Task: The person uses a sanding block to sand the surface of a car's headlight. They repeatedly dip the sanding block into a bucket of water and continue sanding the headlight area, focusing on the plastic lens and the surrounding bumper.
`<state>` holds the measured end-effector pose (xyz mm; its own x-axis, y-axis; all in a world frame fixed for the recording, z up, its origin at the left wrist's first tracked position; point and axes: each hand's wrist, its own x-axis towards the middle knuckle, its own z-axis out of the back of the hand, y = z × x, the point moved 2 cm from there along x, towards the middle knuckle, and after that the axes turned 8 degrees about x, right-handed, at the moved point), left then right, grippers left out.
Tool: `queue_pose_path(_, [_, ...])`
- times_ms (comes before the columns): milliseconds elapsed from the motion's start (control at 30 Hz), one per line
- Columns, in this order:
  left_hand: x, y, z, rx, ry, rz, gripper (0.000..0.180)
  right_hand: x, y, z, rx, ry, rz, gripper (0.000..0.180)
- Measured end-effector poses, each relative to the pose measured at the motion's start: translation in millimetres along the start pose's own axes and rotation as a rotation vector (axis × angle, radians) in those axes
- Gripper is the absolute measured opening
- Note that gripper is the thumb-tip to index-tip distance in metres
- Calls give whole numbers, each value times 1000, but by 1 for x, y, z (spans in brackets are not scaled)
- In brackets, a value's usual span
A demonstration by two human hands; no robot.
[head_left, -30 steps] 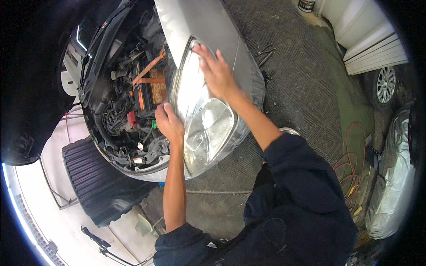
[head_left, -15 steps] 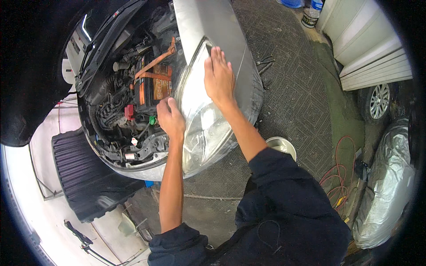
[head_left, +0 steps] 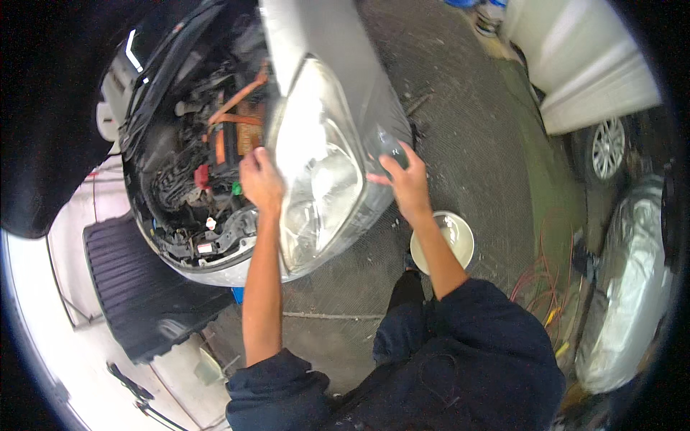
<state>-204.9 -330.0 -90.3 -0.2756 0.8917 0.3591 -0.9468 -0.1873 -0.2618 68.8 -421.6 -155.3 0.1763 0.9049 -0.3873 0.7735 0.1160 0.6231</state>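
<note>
A car headlight (head_left: 323, 165) with a glossy, wet-looking lens sits in the front corner of a silver car. To its right, over the bumper's side, my right hand (head_left: 410, 187) grips a small dark sheet (head_left: 392, 149) that looks like sandpaper. The sheet is held off the lens, between thumb and fingers. My left hand (head_left: 261, 185) is closed at the engine bay's edge, just left of the headlight. What its curled fingers hold, if anything, is hidden.
The open engine bay (head_left: 180, 158) shows a battery (head_left: 248, 136) with orange straps. A white bucket (head_left: 463, 241) stands on the floor under my right forearm. Red hose (head_left: 539, 284) lies coiled at right. A black ribbed panel (head_left: 144, 287) is at left.
My right hand has lifted off the headlight lens and moved right and nearer to me, with the dark sheet now showing in it. My left hand stays beside the headlight. The view has shifted slightly.
</note>
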Motion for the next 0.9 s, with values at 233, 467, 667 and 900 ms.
queue_pose_path(233, [-1, 35, 3, 86, -54, -336, 34, -80, -62, 296, -1307, -117, -13, 29])
queue_pose_path(467, [37, 76, 7, -1, 121, -211, 45, -105, -239, 502, -468, -425, -455, 39])
queue_pose_path(667, [124, 119, 48, 236, 41, -417, 59, -61, -389, 612, -214, -704, -595, 43])
queue_pose_path(900, [121, 88, 33, 267, -43, -490, 57, -9, -455, 684, -224, -1086, -30, 44])
